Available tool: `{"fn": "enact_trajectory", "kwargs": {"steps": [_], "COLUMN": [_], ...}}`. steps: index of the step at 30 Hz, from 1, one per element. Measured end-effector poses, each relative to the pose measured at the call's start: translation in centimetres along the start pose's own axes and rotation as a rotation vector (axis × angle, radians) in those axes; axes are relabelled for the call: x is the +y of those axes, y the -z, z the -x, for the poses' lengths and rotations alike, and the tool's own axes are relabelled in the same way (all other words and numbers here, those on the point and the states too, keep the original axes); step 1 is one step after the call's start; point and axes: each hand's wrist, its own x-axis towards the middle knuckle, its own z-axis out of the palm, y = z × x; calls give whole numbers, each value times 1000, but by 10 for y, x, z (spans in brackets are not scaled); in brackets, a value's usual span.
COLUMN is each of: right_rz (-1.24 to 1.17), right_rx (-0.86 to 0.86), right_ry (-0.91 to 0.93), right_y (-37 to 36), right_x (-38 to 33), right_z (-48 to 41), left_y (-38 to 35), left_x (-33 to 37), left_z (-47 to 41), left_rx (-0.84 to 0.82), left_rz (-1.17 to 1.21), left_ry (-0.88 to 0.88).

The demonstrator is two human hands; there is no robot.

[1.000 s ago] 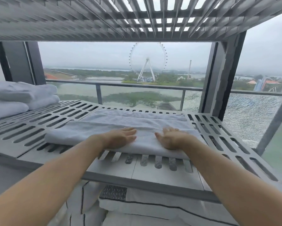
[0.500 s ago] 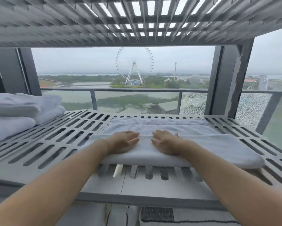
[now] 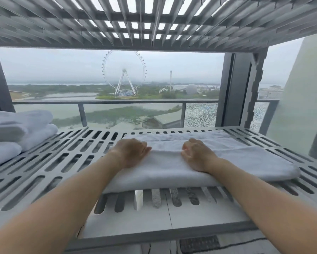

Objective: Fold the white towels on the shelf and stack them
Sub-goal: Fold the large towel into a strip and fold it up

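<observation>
One white towel (image 3: 200,162) is lying folded at centre on the slatted shelf (image 3: 66,158). Left hand (image 3: 131,153) and right hand (image 3: 196,154) are pressing flat on it, fingers together, gripping nothing. One stack of folded towels (image 3: 16,129) is sitting at 9 o'clock.

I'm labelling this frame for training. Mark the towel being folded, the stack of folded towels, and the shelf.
towel being folded (image 3: 172,162): head view, bare top between the hands.
stack of folded towels (image 3: 16,123): head view, top towel's side.
shelf (image 3: 66,153): head view, slotted surface.
</observation>
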Motion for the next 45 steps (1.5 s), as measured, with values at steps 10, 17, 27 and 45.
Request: {"fn": "enact_trajectory", "kwargs": {"steps": [10, 17, 27, 45], "right_rz": [-135, 136, 92, 106], "right_rx": [103, -385, -379, -155], "right_ry": [111, -43, -115, 131], "right_y": [-8, -4, 5, 19], "right_x": [-30, -1, 53, 123], "right_z": [16, 20, 8, -60], "left_y": [3, -9, -16, -27], "left_x": [41, 49, 42, 43], "left_z": [11, 30, -4, -90], "left_rx": [-24, -334, -329, -94], "left_rz": [387, 337, 431, 229], "left_ry": [-95, -183, -128, -39]}}
